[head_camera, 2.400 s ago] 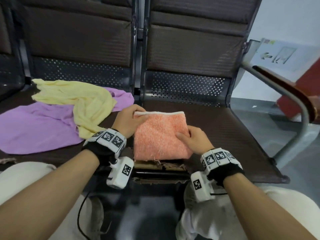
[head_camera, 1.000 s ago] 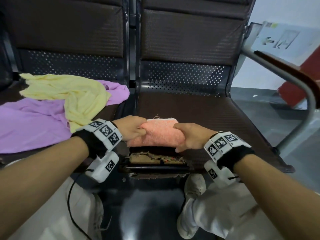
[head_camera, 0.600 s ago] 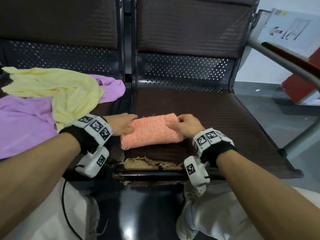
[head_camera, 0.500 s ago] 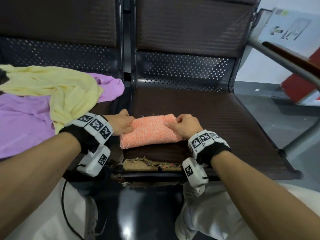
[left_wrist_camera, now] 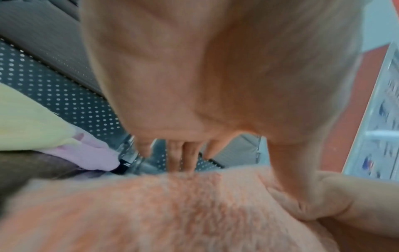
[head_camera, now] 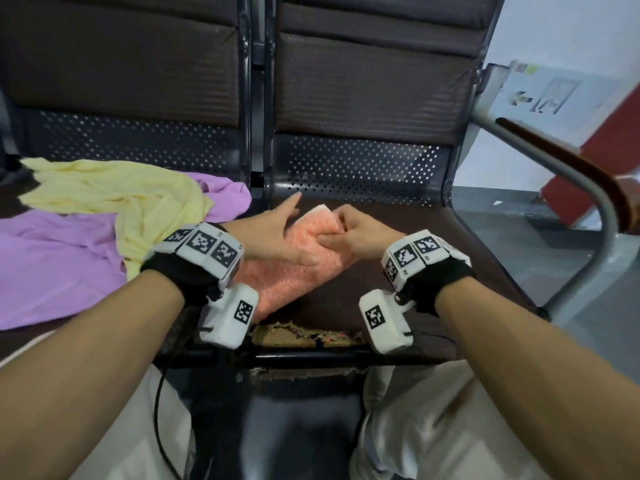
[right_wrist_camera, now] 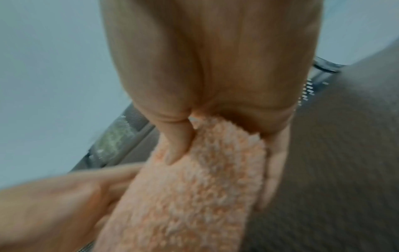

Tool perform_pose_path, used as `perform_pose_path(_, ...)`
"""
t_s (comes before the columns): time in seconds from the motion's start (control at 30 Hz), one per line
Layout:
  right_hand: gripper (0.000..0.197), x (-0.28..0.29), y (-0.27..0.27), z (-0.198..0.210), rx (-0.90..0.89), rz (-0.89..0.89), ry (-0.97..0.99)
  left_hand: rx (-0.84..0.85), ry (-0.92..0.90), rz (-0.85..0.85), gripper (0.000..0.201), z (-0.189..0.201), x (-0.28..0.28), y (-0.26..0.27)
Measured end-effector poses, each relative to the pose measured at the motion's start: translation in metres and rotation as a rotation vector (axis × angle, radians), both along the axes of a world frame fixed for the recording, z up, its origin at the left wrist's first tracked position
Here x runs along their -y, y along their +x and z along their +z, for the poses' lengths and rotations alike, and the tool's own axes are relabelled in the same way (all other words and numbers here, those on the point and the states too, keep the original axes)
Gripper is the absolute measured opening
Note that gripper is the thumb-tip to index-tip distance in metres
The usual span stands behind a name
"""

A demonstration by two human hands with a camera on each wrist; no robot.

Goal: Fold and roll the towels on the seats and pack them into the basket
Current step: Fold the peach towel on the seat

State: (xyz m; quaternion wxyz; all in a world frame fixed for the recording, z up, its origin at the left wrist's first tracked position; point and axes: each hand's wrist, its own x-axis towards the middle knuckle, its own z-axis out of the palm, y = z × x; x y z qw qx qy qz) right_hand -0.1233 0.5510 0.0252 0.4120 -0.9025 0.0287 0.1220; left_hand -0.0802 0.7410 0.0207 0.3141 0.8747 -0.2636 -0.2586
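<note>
Fuzzy orange towel (head_camera: 298, 265), folded into a narrow strip, lying diagonally on the near part of the dark brown padded seat (head_camera: 433, 244). Right hand (head_camera: 353, 233) clenched around the strip's far end, thumb on top. Left hand (head_camera: 270, 233) released, fingers straight, resting flat along the strip's left side. Crumpled pale yellow towel (head_camera: 114, 192) atop spread purple towel (head_camera: 59, 258) on left seat.

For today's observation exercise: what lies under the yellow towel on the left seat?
A purple towel spreads under the yellow towel, showing beside and in front of it. Whether anything else lies beneath the pile is hidden by the cloth.
</note>
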Motion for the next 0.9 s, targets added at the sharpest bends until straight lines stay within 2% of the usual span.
perform_pose_path(0.03,0.043,-0.001,-0.008,0.013,0.073,0.045,0.028,0.005,-0.105,0.024,0.133,0.004,0.002,-0.004)
perform_pose_path(0.07,0.044,-0.001,-0.015,0.027,0.141,0.084,0.039,0.013,-0.183,0.035,0.126,0.007,0.004,-0.007)
perform_pose_path(0.17,0.044,0.005,-0.035,0.065,0.311,0.121,-0.018,0.074,-0.231,0.035,0.074,0.021,0.011,-0.019)
perform_pose_path(0.23,0.043,0.013,-0.046,0.085,0.399,0.076,-0.029,0.128,-0.186,0.052,0.053,0.038,0.016,-0.029)
perform_pose_path(0.33,0.042,0.029,-0.063,0.11,0.496,-0.046,-0.022,0.219,-0.124,0.023,0.041,0.068,0.027,-0.043)
perform_pose_path(0.43,0.041,0.05,-0.085,0.131,0.571,-0.164,-0.01,0.303,-0.051,0.002,0.039,0.095,0.041,-0.061)
perform_pose_path(0.53,0.038,0.077,-0.117,0.143,0.651,-0.293,0.049,0.305,-0.096,-0.077,0.036,0.119,0.065,-0.086)
perform_pose_path(0.63,0.032,0.109,-0.163,0.141,0.765,-0.456,0.218,0.352,-0.098,-0.2,0.027,0.138,0.101,-0.119)
perform_pose_path(0.73,0.028,0.141,-0.216,0.122,0.801,-0.576,0.313,0.435,-0.059,-0.348,0.012,0.144,0.141,-0.159)
perform_pose_path(0.83,0.029,0.173,-0.27,0.086,0.781,-0.706,0.352,0.444,-0.019,-0.555,0.014,0.131,0.184,-0.202)
perform_pose_path(0.9,0.03,0.194,-0.308,0.057,0.756,-0.808,0.341,0.422,0.06,-0.652,0.005,0.111,0.216,-0.224)
